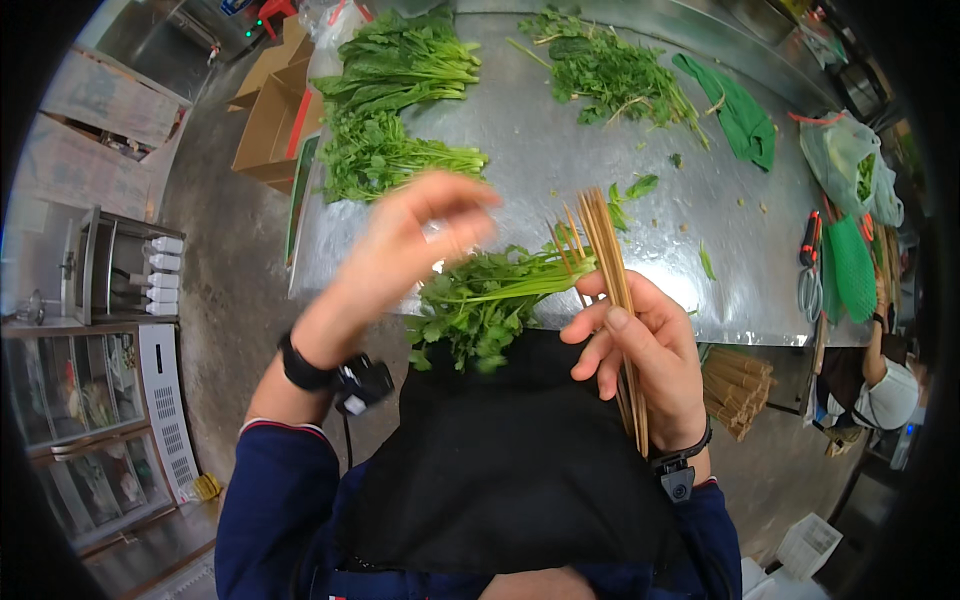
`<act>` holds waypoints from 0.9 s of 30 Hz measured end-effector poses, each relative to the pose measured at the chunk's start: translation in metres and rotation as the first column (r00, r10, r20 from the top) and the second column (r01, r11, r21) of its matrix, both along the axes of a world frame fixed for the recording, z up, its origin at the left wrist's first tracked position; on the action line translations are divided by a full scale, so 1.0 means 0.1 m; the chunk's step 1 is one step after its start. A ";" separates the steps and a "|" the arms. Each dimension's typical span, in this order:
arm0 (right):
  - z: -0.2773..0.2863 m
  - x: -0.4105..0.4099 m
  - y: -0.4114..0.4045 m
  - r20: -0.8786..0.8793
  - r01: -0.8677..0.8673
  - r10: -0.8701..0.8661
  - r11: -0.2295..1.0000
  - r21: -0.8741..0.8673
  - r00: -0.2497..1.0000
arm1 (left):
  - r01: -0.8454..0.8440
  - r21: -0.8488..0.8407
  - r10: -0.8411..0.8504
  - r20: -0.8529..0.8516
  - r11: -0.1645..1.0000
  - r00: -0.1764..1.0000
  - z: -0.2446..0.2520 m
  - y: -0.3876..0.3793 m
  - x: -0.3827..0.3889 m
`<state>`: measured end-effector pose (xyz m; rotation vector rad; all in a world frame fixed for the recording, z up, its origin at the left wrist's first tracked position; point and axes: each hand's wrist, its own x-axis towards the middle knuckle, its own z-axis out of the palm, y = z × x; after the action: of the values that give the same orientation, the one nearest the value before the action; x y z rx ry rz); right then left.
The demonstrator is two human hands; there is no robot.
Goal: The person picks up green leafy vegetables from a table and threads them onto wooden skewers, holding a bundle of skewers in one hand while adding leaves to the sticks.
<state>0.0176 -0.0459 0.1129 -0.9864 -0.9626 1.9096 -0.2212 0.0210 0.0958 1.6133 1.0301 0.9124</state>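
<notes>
My right hand is closed on a bundle of thin wooden skewers, which stands nearly upright in the picture. Beside its fingertips, a leafy green herb bunch hangs over the near edge of the metal table, with a few skewers among its stems. My left hand is blurred above the leaves, fingers apart, holding nothing that I can see. Beyond it lie a bunch of leafy herbs and a pile of larger green leaves. Loose green leaves lie near the skewer tips.
More herbs and a green cloth lie at the far side. Scissors, a green mesh and a plastic bag are at the right. Cardboard boxes stand left; another person is at far right.
</notes>
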 end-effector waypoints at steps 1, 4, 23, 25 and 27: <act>-0.02 0.02 0.02 -0.001 0.010 -0.010 1.000 -0.007 1.000 | -0.116 -0.030 0.116 -0.013 0.993 0.993 0.01 0.20 -0.04; -0.03 0.01 0.04 -0.006 -0.023 0.023 1.000 -0.013 1.000 | -0.077 0.257 0.206 -0.522 0.963 0.828 -0.36 0.86 -0.25; -0.01 -0.03 0.04 0.065 -0.010 0.011 1.000 -0.007 0.998 | -0.377 0.488 0.229 0.335 0.788 0.914 0.00 1.30 -0.60; -0.06 -0.03 0.00 0.059 0.012 -0.017 0.995 0.096 0.998 | -0.447 0.550 0.164 0.486 0.706 0.858 0.33 1.28 -0.75; -0.10 -0.01 -0.02 0.047 0.048 -0.058 0.981 0.191 0.997 | -0.477 0.576 0.094 0.569 0.663 0.817 0.74 1.06 -0.56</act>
<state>0.0168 -0.0478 0.1033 -0.9439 -1.1151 1.7204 -0.2769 0.1273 0.1697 1.6566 0.5899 2.0333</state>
